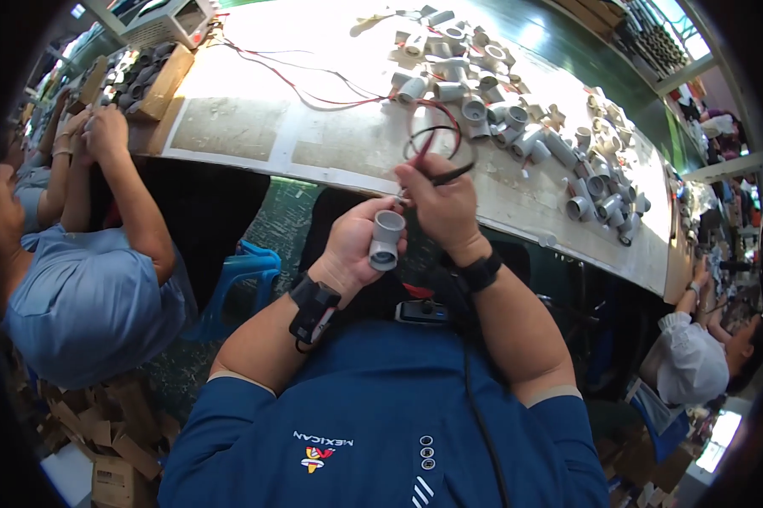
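Note:
My left hand [348, 241] is closed around a short grey plastic pipe fitting [388, 230], its round opening facing up. Close beside it, my right hand [446, 210] pinches a red and black cable [432, 140], which loops above the fingers. Where the right fingertips meet the fitting's far side, a small thin end shows, too small to make out. Both hands are in front of the table's near edge. A dark strap with a small device is on each wrist.
Many loose grey pipe fittings [475, 110] lie across the right of the white worktable [237, 127]. The cable runs left toward a boxy machine [170, 21]. A wooden tray [165, 80] holds more fittings. Co-workers sit on both sides; a blue stool [244, 284] stands at left.

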The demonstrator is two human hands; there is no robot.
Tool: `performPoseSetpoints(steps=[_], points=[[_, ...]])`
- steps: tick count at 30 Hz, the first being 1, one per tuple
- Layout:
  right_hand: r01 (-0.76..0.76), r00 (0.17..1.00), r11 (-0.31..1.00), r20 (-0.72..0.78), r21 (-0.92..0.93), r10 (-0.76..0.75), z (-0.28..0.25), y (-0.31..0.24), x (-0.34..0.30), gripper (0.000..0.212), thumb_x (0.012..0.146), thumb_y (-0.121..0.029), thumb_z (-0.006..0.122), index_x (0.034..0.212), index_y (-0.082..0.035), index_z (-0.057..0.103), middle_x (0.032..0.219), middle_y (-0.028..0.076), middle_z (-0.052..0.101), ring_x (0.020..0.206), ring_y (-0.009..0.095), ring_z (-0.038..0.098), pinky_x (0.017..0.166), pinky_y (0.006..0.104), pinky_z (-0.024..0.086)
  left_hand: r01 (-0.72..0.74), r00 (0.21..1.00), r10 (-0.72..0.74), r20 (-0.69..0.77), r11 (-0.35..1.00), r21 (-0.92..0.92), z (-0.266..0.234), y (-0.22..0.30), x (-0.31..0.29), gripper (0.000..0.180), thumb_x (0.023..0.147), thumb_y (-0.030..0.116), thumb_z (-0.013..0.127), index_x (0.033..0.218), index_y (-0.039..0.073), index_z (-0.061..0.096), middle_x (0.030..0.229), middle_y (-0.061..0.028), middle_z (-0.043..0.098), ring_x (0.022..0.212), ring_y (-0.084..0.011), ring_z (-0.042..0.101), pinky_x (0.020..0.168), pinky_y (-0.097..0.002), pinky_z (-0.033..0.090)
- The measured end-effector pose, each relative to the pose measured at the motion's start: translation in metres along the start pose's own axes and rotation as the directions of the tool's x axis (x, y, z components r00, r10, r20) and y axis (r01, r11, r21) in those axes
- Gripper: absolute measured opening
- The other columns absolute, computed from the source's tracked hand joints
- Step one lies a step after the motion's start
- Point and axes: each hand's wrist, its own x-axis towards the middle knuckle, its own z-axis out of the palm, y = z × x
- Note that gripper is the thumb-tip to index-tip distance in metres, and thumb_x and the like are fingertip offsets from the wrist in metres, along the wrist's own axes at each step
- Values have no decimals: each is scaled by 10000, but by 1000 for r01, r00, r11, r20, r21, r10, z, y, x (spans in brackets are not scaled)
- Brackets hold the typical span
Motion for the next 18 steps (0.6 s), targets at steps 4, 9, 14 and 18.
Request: performPoseSetpoints(steps=[4, 9, 14, 18], points=[[-92, 976, 930, -151, 357, 154, -41, -6, -12, 177, 1007, -188, 702, 977, -13, 694, 768, 46, 689, 605, 95, 613, 525, 234, 481, -281, 909, 409, -83, 748, 602, 42, 24, -38, 261, 1054, 275, 549, 963, 62, 670, 793, -47, 665, 634, -169, 665, 513, -316, 577], [-72, 967, 946, -209, 316, 143, -71, -1, -11, 198, 1013, -216, 700, 997, -19, 690, 787, 48, 694, 611, 101, 625, 529, 235, 496, -87, 257, 951, 170, -152, 984, 27, 216, -19, 285, 975, 254, 659, 863, -5, 704, 756, -75, 696, 651, -188, 664, 642, -359, 552], [-70, 966, 940, -211, 335, 148, -84, 4, -4, 196, 1016, -214, 696, 976, -22, 691, 788, 38, 697, 614, 88, 622, 529, 224, 492, 614, 82, 839, 539, -468, 635, 41, 258, 23, 240, 942, 245, 710, 1020, 19, 712, 1082, -162, 709, 999, -305, 695, 855, -419, 560], [-86, 955, 956, -248, 281, 159, -120, 1, 1, 179, 1027, -196, 674, 940, -42, 698, 781, 14, 692, 614, 70, 609, 521, 212, 475, -120, 426, 383, 820, -874, 471, 119, 180, 94, 272, 912, 116, 711, 1182, 88, 703, 1385, -152, 588, 1244, -326, 602, 994, -446, 522]])
